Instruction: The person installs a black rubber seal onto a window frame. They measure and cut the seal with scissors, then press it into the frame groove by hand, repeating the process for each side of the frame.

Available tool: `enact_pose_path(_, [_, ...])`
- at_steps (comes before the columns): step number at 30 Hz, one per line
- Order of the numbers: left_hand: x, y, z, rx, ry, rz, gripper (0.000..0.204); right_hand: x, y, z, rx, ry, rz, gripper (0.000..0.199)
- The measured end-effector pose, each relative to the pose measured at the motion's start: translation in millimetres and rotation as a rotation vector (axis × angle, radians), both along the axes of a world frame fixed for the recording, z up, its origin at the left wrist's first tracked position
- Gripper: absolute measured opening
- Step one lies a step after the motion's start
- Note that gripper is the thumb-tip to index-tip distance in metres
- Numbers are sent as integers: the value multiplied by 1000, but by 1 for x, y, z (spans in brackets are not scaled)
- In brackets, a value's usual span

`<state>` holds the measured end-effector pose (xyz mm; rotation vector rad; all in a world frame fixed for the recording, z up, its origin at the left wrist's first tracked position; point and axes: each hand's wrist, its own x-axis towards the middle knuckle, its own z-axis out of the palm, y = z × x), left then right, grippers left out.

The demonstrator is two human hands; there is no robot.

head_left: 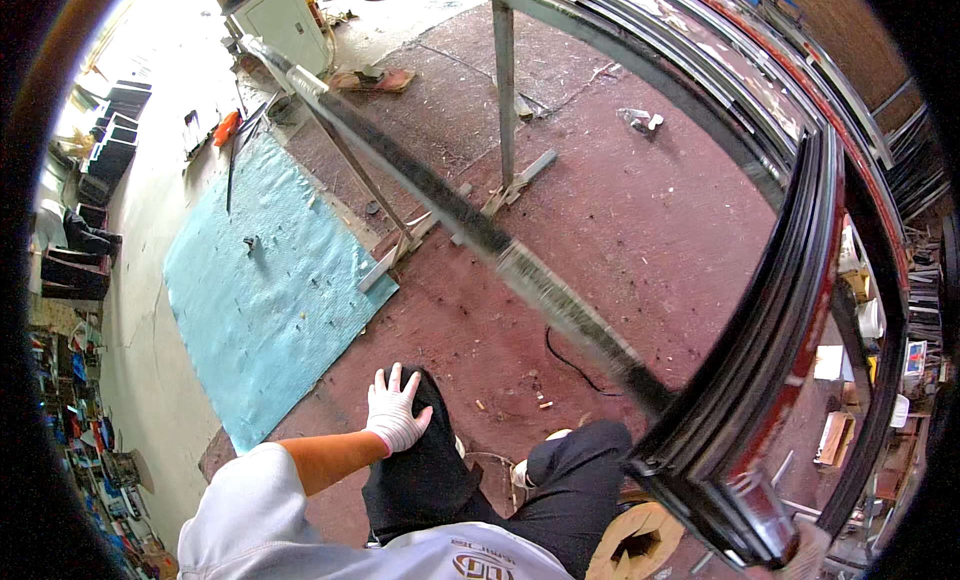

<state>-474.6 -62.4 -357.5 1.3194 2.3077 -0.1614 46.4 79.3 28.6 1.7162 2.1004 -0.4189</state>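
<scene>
My left hand [396,412], in a white knit glove, lies on my left knee with its fingers spread and nothing in it. At the lower right, my right hand [806,552] grips the near corner of a black window frame [745,355]. Only part of that hand shows, close to the rim of the picture. Several dark profiles run side by side along the frame, with a reddish strip on its outer side. The frame's near corner tilts toward me, and its side rises past a long padded rail [560,300].
The rail belongs to a metal stand with legs [505,90]. A light blue mat [265,290] lies on the dark red floor [690,230], left of the stand. An orange-handled tool [228,128] is beyond the mat. Near my right leg stands a cardboard roll [655,540]. Long profiles [700,70] are stacked behind.
</scene>
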Motion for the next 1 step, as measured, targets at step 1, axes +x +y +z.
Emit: enact_pose_path(1, [1,-3,-2,-5,17,-6,78,-1,12,15,-4,-5,12,63])
